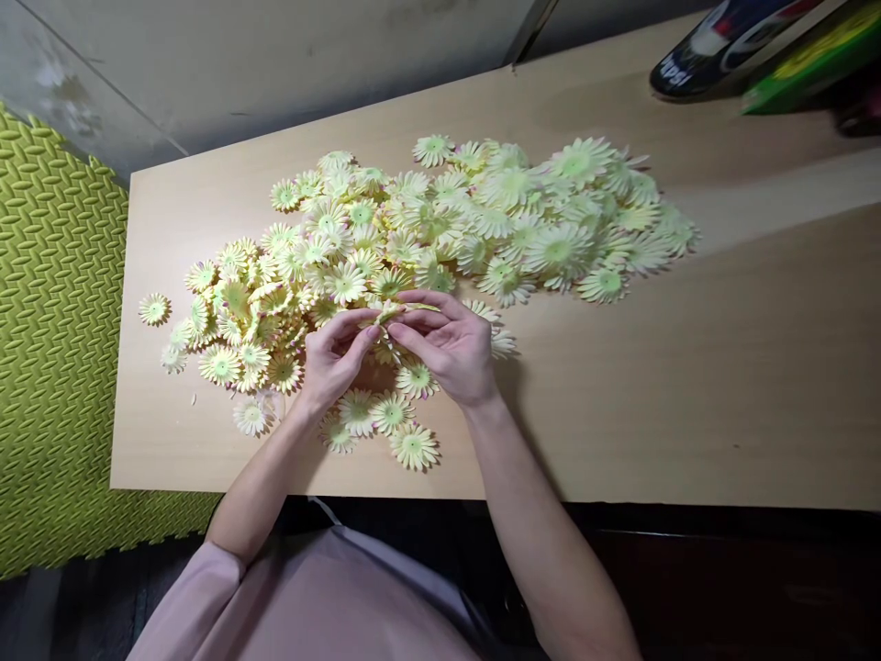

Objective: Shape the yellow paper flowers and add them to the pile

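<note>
A large heap of pale yellow fabric flower petals point(440, 220) with green centres spreads over a light wooden table point(688, 367). My left hand point(337, 353) and my right hand point(447, 344) meet near the heap's front edge. Both pinch one yellow flower piece point(392, 312) between fingertips, just above the table. Several loose flowers point(389, 413) lie flat below my hands, near the front edge. Smaller, deeper yellow flowers point(240, 321) sit at the left of the heap.
A dark bottle point(716, 46) and a green box point(812, 64) lie at the far right corner. Green foam floor mat point(55, 349) lies left of the table. A grey wall runs behind. One single flower point(154, 308) lies apart at the left.
</note>
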{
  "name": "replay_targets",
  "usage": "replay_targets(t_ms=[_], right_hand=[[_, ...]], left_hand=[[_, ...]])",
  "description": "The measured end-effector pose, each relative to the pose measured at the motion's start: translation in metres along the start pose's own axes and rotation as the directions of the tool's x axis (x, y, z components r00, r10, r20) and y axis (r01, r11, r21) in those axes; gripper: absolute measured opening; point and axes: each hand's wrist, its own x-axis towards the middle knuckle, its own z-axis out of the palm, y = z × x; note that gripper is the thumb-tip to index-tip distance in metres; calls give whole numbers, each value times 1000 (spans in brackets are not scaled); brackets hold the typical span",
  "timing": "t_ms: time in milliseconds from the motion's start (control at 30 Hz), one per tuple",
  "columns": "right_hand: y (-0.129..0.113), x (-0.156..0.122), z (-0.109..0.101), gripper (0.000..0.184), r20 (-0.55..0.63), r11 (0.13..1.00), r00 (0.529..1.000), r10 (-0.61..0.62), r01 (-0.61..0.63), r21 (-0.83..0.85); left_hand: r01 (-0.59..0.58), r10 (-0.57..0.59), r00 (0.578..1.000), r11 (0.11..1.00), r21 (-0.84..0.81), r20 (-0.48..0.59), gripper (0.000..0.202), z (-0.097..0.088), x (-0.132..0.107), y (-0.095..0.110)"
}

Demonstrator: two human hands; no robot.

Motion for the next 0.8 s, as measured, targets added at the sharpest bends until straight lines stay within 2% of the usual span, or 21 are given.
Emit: replay_targets(t_ms=[333, 800], right_hand=[[3, -1, -3, 39, 6, 1000, 1000, -4, 4, -9], [1, -1, -2, 37, -6, 1000, 1000, 8, -8, 1]], left_hand=[[-6, 6, 1000, 1000, 22, 4, 21, 1, 1, 6], [53, -52, 999, 998, -26, 12, 26, -1, 2, 2]])
